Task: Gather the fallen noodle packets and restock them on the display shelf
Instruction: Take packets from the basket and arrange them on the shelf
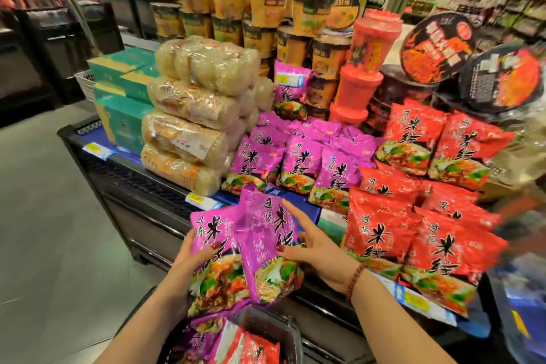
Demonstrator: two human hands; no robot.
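Both packets held up at 6 o'clock, just in front of the dark display shelf [141, 186] edge. The left hand [189, 257] at 7 o'clock grips a purple plastic noodle packet [211, 245] by its left edge, fingers curled onto the front. The right hand [313, 248] at 5 o'clock holds a second purple noodle packet [263, 248], thumb pressing the front, fingers running up its right edge. A red bead bracelet [356, 278] is on that wrist. The two packets overlap, roughly upright.

A black plastic basket [291, 331] at the bottom edge holds more purple and red packets.

On the shelf:
- stacked purple packets [301, 156] at centre
- red noodle packets [381, 233] at 3 to 4 o'clock
- clear-wrapped pale noodle bundles [192, 115] at 10 o'clock
- teal cardboard boxes [121, 91] just left of the bundles
- orange-and-black noodle cups [266, 9] at 12 o'clock
- red plastic cups [363, 68] at 1 o'clock
- black round-lidded bowls [437, 44] at 2 o'clock

Grey tiled floor [44, 216] at 9 o'clock.
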